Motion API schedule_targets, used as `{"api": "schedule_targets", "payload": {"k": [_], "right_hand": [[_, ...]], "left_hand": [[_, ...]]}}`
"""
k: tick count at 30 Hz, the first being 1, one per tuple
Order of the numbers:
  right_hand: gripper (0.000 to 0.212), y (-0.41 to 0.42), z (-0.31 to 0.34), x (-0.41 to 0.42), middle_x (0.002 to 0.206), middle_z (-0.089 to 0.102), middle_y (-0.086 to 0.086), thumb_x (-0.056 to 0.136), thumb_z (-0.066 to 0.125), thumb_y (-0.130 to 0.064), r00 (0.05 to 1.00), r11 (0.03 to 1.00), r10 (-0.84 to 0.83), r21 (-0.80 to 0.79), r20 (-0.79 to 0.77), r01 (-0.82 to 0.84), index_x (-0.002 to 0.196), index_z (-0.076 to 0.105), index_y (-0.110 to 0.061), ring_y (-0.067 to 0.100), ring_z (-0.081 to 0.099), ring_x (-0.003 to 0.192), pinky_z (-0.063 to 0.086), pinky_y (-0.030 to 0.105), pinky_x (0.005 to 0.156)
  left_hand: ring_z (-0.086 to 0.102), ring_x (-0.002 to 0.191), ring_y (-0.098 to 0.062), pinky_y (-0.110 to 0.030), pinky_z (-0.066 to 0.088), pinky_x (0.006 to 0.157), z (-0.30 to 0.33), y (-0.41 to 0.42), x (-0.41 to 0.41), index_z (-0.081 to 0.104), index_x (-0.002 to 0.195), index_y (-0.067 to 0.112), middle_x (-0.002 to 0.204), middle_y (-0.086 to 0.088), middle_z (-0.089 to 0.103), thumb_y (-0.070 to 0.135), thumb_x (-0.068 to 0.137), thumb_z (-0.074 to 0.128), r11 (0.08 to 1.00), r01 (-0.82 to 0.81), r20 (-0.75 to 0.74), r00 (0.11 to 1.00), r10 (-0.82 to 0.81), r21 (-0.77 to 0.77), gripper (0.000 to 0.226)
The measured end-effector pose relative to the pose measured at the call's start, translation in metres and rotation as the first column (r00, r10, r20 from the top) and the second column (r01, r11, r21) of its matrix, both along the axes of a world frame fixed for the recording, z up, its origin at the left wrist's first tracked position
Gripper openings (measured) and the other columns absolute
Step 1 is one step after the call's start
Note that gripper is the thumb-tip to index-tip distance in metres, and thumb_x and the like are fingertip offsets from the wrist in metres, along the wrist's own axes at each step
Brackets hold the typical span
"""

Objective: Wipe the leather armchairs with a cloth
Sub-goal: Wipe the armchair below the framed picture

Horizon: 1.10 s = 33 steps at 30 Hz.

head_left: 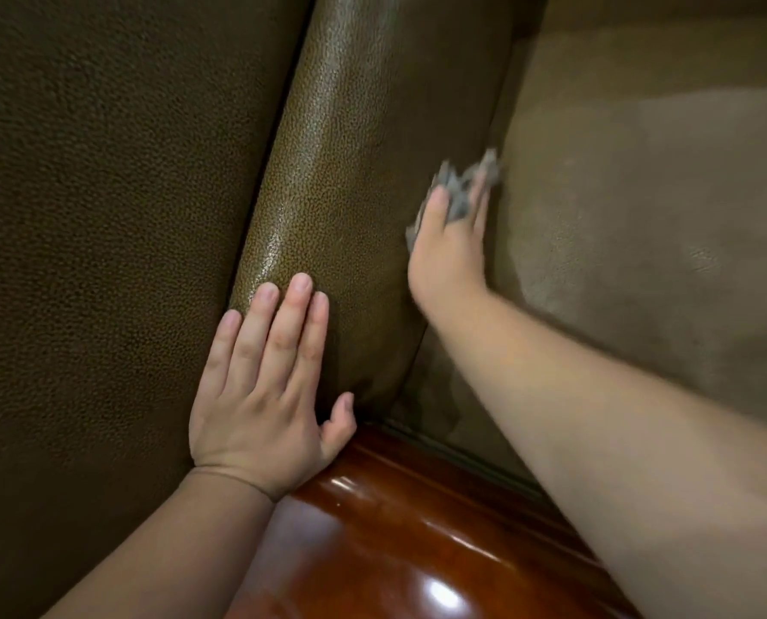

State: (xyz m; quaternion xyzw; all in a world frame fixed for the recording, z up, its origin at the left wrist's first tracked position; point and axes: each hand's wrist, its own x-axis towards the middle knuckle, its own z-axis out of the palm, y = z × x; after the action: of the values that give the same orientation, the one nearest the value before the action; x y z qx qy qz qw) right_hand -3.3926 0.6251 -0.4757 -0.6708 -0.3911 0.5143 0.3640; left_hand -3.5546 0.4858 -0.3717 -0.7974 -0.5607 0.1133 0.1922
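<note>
Cloth (457, 194) bunched under right hand (446, 247), pressed on bolster (328, 172) running up-and-away; left hand (265, 386) flat, fingers straight, bracing its near end.

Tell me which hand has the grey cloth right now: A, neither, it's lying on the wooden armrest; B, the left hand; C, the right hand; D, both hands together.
C: the grey cloth is bunched under the fingers of the right hand, against the side of the leather arm, while the left hand lies flat and bare on that arm.
</note>
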Motion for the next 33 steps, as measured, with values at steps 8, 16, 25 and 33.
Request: {"api": "schedule_targets", "payload": {"k": [8, 16, 25, 33], "right_hand": [[0.075, -0.098, 0.022, -0.031, 0.174, -0.009, 0.009, 0.11, 0.035, -0.041, 0.976, 0.925, 0.09, -0.346, -0.198, -0.155, 0.165, -0.009, -0.017, 0.026, 0.008, 0.16, 0.012, 0.034, 0.128], [0.07, 0.018, 0.027, 0.011, 0.174, -0.001, 0.008, 0.111, 0.033, -0.04, 0.989, 0.99, 0.138, -0.039, 0.06, -0.136, 0.166, -0.005, -0.023, 0.022, 0.007, 0.16, 0.011, 0.036, 0.13], [0.023, -0.119, 0.0, 0.059, 0.09, 0.06, -0.002, 0.111, 0.039, -0.037, 0.877, 0.854, 0.473, -0.292, 0.088, -0.431, 0.104, 0.054, -0.022, 0.018, 0.061, 0.082, 0.043, 0.03, 0.065], [0.035, -0.129, 0.091, 0.204, 0.081, 0.064, -0.003, 0.106, 0.037, -0.053, 0.672, 0.716, 0.698, -0.233, 0.247, -0.658, 0.088, 0.053, -0.028, 0.021, 0.061, 0.077, 0.049, 0.038, 0.067]], "left_hand": [[0.019, 0.162, -0.03, -0.048, 0.014, 0.131, -0.003, -0.002, -0.004, 0.031, 0.166, 0.009, 0.175, -0.009, 0.022, 0.054, 0.091, 0.048, 1.0, 0.009, -0.002, 1.0, -0.009, 0.012, 0.089], [0.019, 0.162, -0.03, -0.049, 0.016, 0.131, -0.003, -0.004, -0.004, 0.031, 0.166, 0.01, 0.175, -0.008, 0.021, 0.055, 0.09, 0.05, 1.0, -0.003, 0.018, 1.0, 0.002, 0.009, 0.09], [0.011, 0.163, -0.026, -0.048, 0.013, 0.131, -0.004, -0.006, -0.003, 0.028, 0.167, 0.015, 0.177, -0.004, 0.015, 0.054, 0.092, 0.05, 0.999, -0.027, 0.038, 0.999, 0.028, -0.021, 0.088], [0.006, 0.163, -0.035, -0.054, 0.002, 0.131, 0.021, -0.033, 0.087, 0.028, 0.166, 0.011, 0.176, -0.011, 0.014, 0.059, 0.092, 0.043, 0.777, -0.508, 0.048, 0.825, 0.563, -0.371, 0.09]]}}
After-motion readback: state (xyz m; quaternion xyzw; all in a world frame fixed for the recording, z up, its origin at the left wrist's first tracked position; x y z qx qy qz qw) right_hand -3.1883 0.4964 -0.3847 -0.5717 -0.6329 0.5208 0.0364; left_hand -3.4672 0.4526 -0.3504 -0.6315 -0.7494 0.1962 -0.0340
